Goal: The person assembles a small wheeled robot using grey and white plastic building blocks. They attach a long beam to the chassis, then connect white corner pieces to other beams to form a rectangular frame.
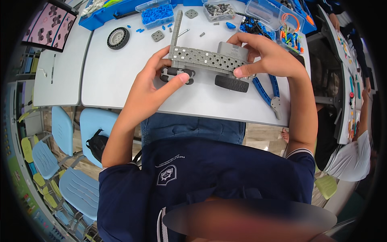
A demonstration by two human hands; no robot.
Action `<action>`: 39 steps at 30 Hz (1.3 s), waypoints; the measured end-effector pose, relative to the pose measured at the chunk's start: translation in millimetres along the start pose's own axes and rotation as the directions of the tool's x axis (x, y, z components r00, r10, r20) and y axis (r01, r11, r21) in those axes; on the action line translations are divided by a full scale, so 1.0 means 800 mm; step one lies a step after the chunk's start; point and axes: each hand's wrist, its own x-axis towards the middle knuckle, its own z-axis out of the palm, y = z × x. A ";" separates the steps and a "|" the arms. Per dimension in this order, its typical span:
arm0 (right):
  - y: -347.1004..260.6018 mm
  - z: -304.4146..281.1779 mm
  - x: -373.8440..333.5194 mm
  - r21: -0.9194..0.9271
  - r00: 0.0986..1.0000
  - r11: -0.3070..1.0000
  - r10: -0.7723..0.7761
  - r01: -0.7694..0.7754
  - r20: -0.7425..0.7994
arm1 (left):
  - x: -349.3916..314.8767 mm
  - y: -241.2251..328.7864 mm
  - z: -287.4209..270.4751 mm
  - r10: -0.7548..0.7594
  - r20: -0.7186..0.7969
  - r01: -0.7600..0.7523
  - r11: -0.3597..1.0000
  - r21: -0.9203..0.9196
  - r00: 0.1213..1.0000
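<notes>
Slanting inward, the left hand (155, 86) and right hand (268, 55) hold opposite ends of a gray toy car (203, 58) at upper centre, thumbs nearer, fingers curled behind. Beyond, upper left, lies a loose wheel (118, 38).

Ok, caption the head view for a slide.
Left fingers and right fingers hold a grey wheeled chassis at a white table.

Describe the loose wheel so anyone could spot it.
On the white table, find the leftmost clear tub of small blue parts. Left of it and slightly lower in view is the loose wheel, black-tyred and gray-hubbed. Unlike the wheels on the gray chassis, it is attached to nothing.
</notes>
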 end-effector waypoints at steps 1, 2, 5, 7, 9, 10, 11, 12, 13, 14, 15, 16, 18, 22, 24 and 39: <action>-0.002 0.001 0.000 0.029 0.999 0.999 -0.040 0.040 -0.014 | 0.002 -0.002 0.001 -0.015 -0.024 0.015 1.000 0.001 1.000; -0.005 0.004 -0.001 0.032 0.998 0.998 -0.049 0.050 -0.031 | 0.004 -0.004 0.000 0.023 -0.047 -0.025 0.999 -0.040 0.999; -0.014 0.018 -0.001 0.105 0.999 0.994 -0.037 0.039 -0.019 | 0.008 -0.004 -0.004 -0.038 -0.122 0.007 0.971 -0.239 0.992; -0.020 0.030 0.000 0.173 1.000 0.985 -0.018 0.018 0.002 | 0.009 0.000 -0.009 -0.190 -0.112 0.111 0.861 -0.497 0.975; -0.025 0.044 0.002 0.229 1.000 0.974 -0.009 0.007 0.008 | 0.010 0.003 -0.015 -0.223 -0.100 0.124 0.801 -0.586 0.970; -0.027 0.052 0.005 0.296 1.000 0.955 -0.029 0.027 0.004 | 0.012 0.004 -0.020 -0.238 -0.084 0.139 0.779 -0.611 0.968; -0.029 0.058 0.006 0.325 1.000 0.946 -0.017 0.011 0.018 | 0.014 0.005 -0.026 -0.231 -0.063 0.138 0.756 -0.639 0.971; -0.031 0.065 0.007 0.353 0.999 0.936 -0.005 -0.006 0.032 | 0.018 0.005 -0.031 -0.238 -0.062 0.151 0.775 -0.613 0.969; -0.032 0.071 0.007 0.382 0.999 0.924 0.008 -0.025 0.046 | 0.022 0.004 -0.039 -0.226 -0.028 0.162 0.774 -0.613 0.974; -0.033 0.077 0.008 0.404 0.998 0.915 -0.020 -0.007 0.064 | 0.027 0.002 -0.047 -0.229 0.005 0.186 0.776 -0.603 0.973; -0.034 0.083 0.009 0.431 0.997 0.902 -0.024 -0.012 0.078 | 0.032 0.000 -0.056 -0.259 0.039 0.233 0.780 -0.581 0.965; -0.035 0.088 0.009 0.459 0.995 0.888 -0.025 -0.021 0.094 | 0.038 -0.002 -0.068 -0.250 0.098 0.262 0.795 -0.547 0.963; -0.037 0.095 0.009 0.462 0.990 0.887 -0.042 -0.026 0.137 | 0.051 -0.008 -0.089 -0.262 0.170 0.312 0.815 -0.488 0.950; -0.040 0.093 0.007 0.297 0.979 0.954 -0.099 0.043 0.176 | 0.066 -0.015 -0.128 -0.328 0.222 0.390 0.852 -0.350 0.918; -0.043 0.090 0.006 0.200 0.978 0.977 -0.113 0.077 0.174 | 0.073 -0.015 -0.149 -0.348 0.222 0.401 0.872 -0.281 0.911; -0.080 0.085 0.003 -0.033 0.945 0.992 -0.107 0.123 0.309 | 0.116 -0.023 -0.249 -0.403 0.097 0.370 0.896 0.247 0.910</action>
